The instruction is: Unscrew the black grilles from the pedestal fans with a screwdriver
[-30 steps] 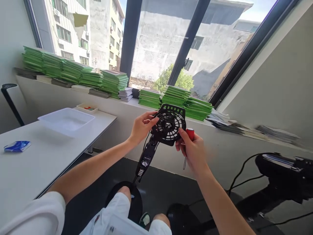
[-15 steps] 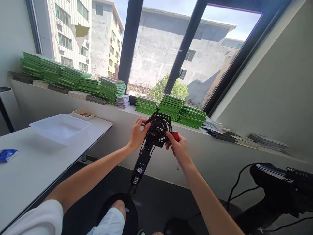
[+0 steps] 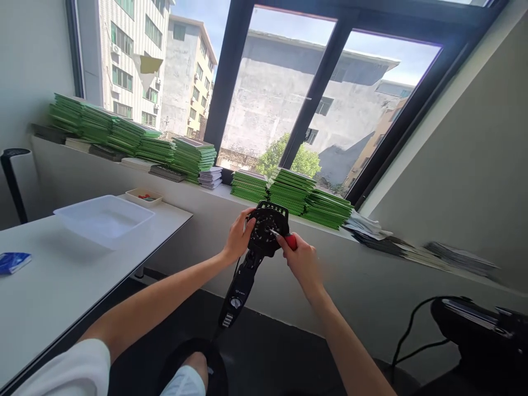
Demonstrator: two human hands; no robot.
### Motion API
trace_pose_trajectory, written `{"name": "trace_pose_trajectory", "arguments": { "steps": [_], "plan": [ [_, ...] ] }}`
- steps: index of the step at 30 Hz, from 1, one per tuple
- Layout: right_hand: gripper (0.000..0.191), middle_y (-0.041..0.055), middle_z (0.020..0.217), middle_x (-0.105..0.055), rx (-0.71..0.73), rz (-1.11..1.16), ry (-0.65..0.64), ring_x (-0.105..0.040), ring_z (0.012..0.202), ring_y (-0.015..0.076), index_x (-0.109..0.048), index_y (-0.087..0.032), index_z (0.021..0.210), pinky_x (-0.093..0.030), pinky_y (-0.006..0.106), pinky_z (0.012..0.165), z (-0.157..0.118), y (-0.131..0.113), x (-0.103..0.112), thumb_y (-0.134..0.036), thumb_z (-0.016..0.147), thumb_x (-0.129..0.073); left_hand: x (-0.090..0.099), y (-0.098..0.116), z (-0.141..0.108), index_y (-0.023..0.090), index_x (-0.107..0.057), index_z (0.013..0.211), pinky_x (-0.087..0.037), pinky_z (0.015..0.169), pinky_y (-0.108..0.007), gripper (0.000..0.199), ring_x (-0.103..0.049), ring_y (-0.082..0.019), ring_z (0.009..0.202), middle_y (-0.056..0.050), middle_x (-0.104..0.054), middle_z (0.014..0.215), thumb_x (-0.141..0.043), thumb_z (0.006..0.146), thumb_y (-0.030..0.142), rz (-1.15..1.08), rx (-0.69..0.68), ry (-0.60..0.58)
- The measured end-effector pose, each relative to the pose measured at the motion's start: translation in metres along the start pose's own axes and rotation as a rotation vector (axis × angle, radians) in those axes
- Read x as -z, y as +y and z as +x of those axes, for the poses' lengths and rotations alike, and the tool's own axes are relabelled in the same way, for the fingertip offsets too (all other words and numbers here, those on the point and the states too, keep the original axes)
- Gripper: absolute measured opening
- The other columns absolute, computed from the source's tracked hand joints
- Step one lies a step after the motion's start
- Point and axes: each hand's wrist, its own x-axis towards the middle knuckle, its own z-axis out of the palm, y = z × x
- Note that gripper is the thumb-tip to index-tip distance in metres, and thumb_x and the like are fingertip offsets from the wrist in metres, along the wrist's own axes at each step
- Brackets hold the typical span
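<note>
In the middle of the head view stands a black electric fan, its head (image 3: 262, 235) bare of blades and tilted up toward me. Below it runs the control column (image 3: 239, 294) with a silver dial and a row of buttons. My left hand (image 3: 238, 237) is closed on the left rim of the fan head, thumb in front. A red-handled screwdriver (image 3: 291, 241) is gripped in my right hand (image 3: 304, 263). Its metal tip points left at the centre of the head; whether it sits in a screw is too small to tell.
Green stacks of booklets (image 3: 292, 190) line the windowsill behind the fan. On the white table (image 3: 136, 242) at left are a clear plastic bin (image 3: 105, 217), a small tray (image 3: 144, 197) and a blue packet (image 3: 14, 263). Black equipment with cables (image 3: 474, 324) stands at lower right.
My right hand has swung the screwdriver from hanging downward to pointing at the fan head's centre. My right thumb has left the head's rim. My left hand keeps its hold.
</note>
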Motion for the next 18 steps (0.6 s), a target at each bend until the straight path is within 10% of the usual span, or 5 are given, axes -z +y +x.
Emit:
{"name": "trace_pose_trajectory", "arguments": {
  "steps": [6, 18],
  "plan": [
    [0.075, -0.0034, 0.067, -0.065, 0.043, 0.093, -0.034, -0.062, 0.055, 0.0190, -0.060, -0.022, 0.129, -0.045, 0.032, 0.063, 0.008, 0.012, -0.007, -0.078, 0.079, -0.061, -0.009, -0.007, 0.003, 0.024, -0.045, 0.147, -0.039, 0.119, -0.041, 0.048, -0.051, -0.025, 0.140, -0.010, -0.056, 0.151, -0.051, 0.103, 0.043, -0.080, 0.029, -0.086],
    [0.070, -0.0064, 0.054, -0.061, 0.030, 0.229, 0.019, -0.064, 0.050, 0.0202, -0.058, -0.018, 0.130, -0.045, 0.031, 0.065, 0.010, 0.017, -0.012, -0.071, 0.084, -0.063, -0.018, -0.002, 0.002, 0.023, -0.049, 0.143, -0.042, 0.117, -0.041, 0.046, -0.057, -0.025, 0.132, -0.010, -0.061, 0.142, -0.047, 0.104, 0.048, -0.123, 0.026, -0.008]
  ]
}}
